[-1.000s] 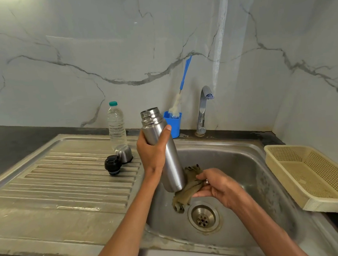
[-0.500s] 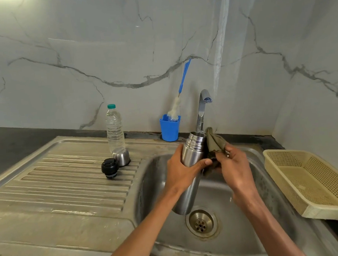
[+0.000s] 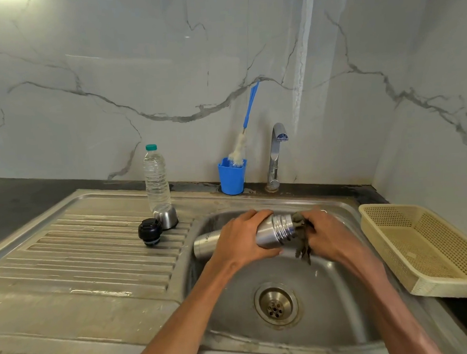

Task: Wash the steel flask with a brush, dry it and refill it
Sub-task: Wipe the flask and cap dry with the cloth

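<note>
Person is holding the brushed steel cylindrical flask [image 3: 274,230] nearly level over the stainless sink basin [image 3: 330,302], mouth end pointing to their right. Left hand [image 3: 241,239] is wrapping round the flask's middle, fingers over the top and thumb curling underneath. Right hand [image 3: 329,235] is clutching a bunched olive-green cloth [image 3: 302,239] against the threaded neck; whether any cloth is going inside the mouth I cannot tell. This reads as the drying step, with refilling not yet begun. Handling, as I judge it: the flask is rigid and dent-resistant, probably light while empty, but smooth metal with any wet film will be slippery, so the mid-body wrap looks the safest hold, with the ridged threads offering extra purchase. The cloth is limp and will be conforming to whatever it presses. Containers: a clear plastic water bottle with a teal cap [image 3: 155,176] is standing on the ribbed draining board [image 3: 68,258], looking nearly full, the likely refill source. A small blue plastic cup [image 3: 232,178] on the bench behind the basin is holding a blue-handled white bristle brush [image 3: 242,140]. A cream perforated plastic basket [image 3: 433,249] is sitting at the right, nothing showing in it. The black stopper [image 3: 149,231] and steel cap cup [image 3: 165,216] are sitting on the board.
</note>
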